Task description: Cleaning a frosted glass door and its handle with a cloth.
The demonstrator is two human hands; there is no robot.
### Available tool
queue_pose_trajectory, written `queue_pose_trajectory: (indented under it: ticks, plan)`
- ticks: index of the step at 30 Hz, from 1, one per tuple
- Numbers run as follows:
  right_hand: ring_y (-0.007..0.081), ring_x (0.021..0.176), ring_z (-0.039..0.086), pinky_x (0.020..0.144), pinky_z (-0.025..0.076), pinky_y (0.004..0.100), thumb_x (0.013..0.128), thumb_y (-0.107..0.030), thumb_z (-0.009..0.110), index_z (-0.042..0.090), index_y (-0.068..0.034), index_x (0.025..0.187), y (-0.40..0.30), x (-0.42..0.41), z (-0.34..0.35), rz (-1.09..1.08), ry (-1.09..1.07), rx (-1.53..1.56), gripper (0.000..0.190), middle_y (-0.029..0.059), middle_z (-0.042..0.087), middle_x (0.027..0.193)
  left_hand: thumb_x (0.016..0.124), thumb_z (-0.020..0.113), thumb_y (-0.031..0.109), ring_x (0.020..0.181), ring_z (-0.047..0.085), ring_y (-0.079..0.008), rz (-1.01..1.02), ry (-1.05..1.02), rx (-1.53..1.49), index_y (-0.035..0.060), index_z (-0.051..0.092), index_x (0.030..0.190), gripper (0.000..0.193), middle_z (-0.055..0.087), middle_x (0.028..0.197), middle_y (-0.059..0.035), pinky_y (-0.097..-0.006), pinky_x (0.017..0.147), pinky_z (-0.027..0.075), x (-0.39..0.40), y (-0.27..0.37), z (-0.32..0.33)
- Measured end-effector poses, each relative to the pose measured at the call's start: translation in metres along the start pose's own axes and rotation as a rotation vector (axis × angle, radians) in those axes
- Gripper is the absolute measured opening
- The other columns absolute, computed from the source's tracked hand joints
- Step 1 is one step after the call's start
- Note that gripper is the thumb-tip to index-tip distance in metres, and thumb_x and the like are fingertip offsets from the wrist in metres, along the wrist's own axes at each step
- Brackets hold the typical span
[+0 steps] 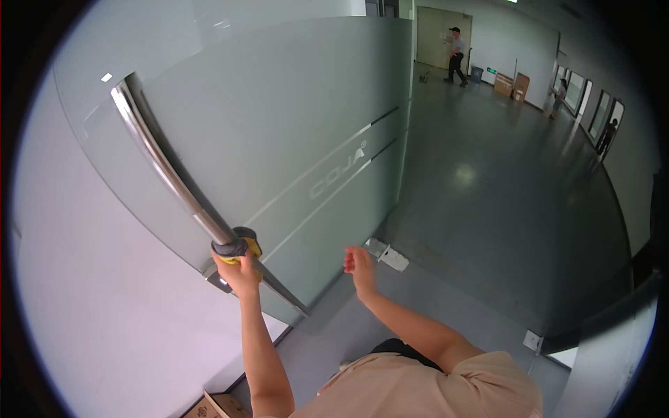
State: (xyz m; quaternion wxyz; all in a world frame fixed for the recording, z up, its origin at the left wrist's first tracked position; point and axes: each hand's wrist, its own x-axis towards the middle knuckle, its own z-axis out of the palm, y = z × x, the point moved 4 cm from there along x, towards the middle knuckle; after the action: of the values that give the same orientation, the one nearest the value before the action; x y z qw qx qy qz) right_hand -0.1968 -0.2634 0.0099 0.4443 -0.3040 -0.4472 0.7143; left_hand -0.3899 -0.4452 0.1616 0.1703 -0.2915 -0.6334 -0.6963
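A frosted glass door (pixel 324 94) with a long curved metal pull handle (pixel 167 175) stands open before me. My left hand (pixel 240 274) grips a grey and yellow cloth (pixel 251 245) wrapped around the lower part of the handle, just above a metal lock fitting (pixel 217 278) at the door's edge. My right hand (pixel 360 269) is in the air to the right, near the door's lower part, with its fingers curled; nothing shows in it, and whether the fingers fully close is unclear.
A metal floor hinge (pixel 387 254) is at the door's bottom corner. Another metal fitting (pixel 532 340) lies at lower right. Cardboard (pixel 227 405) lies by the wall at lower left. Beyond, a person (pixel 456 56) walks near a bin (pixel 476 74) and cardboard boxes (pixel 503 84); other people are by the right wall.
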Motion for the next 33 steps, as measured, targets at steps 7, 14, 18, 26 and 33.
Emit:
queue_pose_trajectory:
  ticks: [7, 14, 18, 26, 33]
  plan:
    - [0.0107, 0.067, 0.056, 0.060, 0.048, 0.0252, 0.096, -0.032, 0.044, 0.062, -0.007, 0.094, -0.018, 0.029, -0.186, 0.059, 0.325, -0.083, 0.031, 0.0013, 0.056, 0.076, 0.090, 0.053, 0.004, 0.095, 0.059, -0.0183, 0.276, 0.516, 0.068, -0.0043, 0.047, 0.119, 0.031, 0.060, 0.108, -0.0101, -0.0312, 0.086, 0.047, -0.039, 0.037, 0.011]
    - [0.0107, 0.064, 0.054, 0.056, 0.045, 0.0251, 0.097, -0.032, 0.046, 0.062, -0.008, 0.093, -0.056, 0.048, -0.366, 0.033, 0.534, -0.066, 0.029, 0.0006, 0.056, 0.074, 0.095, 0.046, 0.027, 0.138, 0.025, -0.0407, 0.810, 0.413, 0.777, -0.0062, 0.048, 0.129, 0.048, 0.035, 0.147, -0.0182, -0.0542, 0.111, 0.017, 0.035, 0.115, 0.108]
    - [0.0104, 0.063, 0.052, 0.055, 0.043, 0.0251, 0.098, -0.032, 0.043, 0.061, -0.006, 0.091, -0.075, 0.063, -0.421, 0.003, 0.577, -0.024, 0.032, 0.0020, 0.056, 0.074, 0.093, 0.043, 0.026, 0.143, 0.011, -0.0392, 0.751, 0.435, 1.142, 0.0055, 0.053, 0.130, 0.043, 0.020, 0.156, -0.0099, -0.0597, 0.111, 0.011, 0.096, 0.117, 0.142]
    - [0.0113, 0.061, 0.053, 0.053, 0.043, 0.0263, 0.097, -0.034, 0.044, 0.061, -0.007, 0.088, -0.083, 0.069, -0.524, 0.070, 0.684, -0.087, 0.033, 0.0012, 0.056, 0.071, 0.095, 0.045, 0.039, 0.144, 0.015, -0.0308, 0.915, 0.444, 1.195, 0.0161, 0.037, 0.144, 0.054, 0.023, 0.155, -0.0053, -0.0565, 0.112, 0.016, 0.128, 0.162, 0.241]
    - [0.0119, 0.061, 0.054, 0.053, 0.044, 0.0265, 0.099, -0.034, 0.043, 0.061, -0.005, 0.090, -0.076, 0.105, -0.531, 0.094, 0.699, -0.035, 0.035, 0.0020, 0.056, 0.071, 0.096, 0.044, 0.047, 0.142, 0.024, -0.0238, 0.871, 0.438, 1.498, 0.0204, 0.034, 0.145, 0.057, 0.028, 0.153, -0.0014, -0.0518, 0.111, 0.025, 0.164, 0.213, 0.360]
